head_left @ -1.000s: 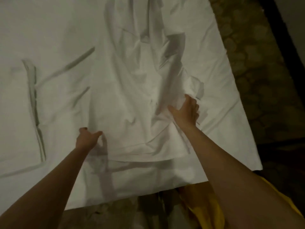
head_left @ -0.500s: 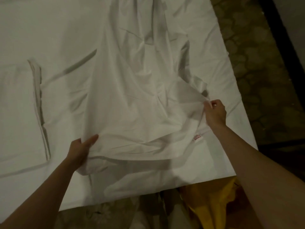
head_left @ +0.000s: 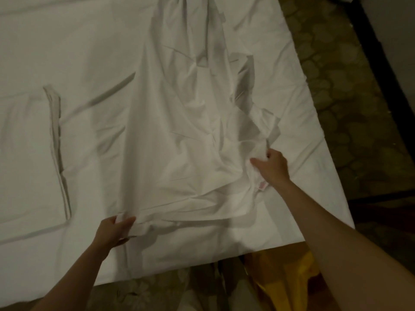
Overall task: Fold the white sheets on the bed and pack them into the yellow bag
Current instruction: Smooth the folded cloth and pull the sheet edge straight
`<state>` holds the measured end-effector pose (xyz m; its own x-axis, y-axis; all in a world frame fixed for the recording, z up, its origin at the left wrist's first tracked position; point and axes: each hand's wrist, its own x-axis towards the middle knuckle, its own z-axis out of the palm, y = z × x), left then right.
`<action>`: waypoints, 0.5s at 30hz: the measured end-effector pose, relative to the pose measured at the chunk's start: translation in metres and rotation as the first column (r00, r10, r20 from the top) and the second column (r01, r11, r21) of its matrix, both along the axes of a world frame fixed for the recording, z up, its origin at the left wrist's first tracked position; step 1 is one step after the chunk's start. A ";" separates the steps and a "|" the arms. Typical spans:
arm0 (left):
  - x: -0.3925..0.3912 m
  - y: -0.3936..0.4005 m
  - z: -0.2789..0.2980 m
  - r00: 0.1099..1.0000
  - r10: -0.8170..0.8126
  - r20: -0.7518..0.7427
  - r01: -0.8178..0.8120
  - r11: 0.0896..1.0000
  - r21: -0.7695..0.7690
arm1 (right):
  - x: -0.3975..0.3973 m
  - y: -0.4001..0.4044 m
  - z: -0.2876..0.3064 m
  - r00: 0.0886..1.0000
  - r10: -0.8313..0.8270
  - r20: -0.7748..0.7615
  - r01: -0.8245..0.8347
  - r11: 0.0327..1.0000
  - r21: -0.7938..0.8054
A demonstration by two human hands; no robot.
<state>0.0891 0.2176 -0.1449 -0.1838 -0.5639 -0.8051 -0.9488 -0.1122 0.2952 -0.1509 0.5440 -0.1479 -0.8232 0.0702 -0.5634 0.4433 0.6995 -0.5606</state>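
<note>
In the head view, I see the white sheet lying crumpled along the middle of the bed. My left hand pinches its near left corner. My right hand is curled around a bunch of cloth at its right edge. The yellow bag waits on the floor near the bed's corner. I judge the sheet light, soft and limp, so corners are the best places to hold.
</note>
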 end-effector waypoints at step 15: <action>-0.169 0.114 0.033 0.919 -0.182 -0.350 0.233 0.966 0.110 | 0.046 -0.095 0.031 0.883 0.391 -0.262 -0.457 0.843 -0.283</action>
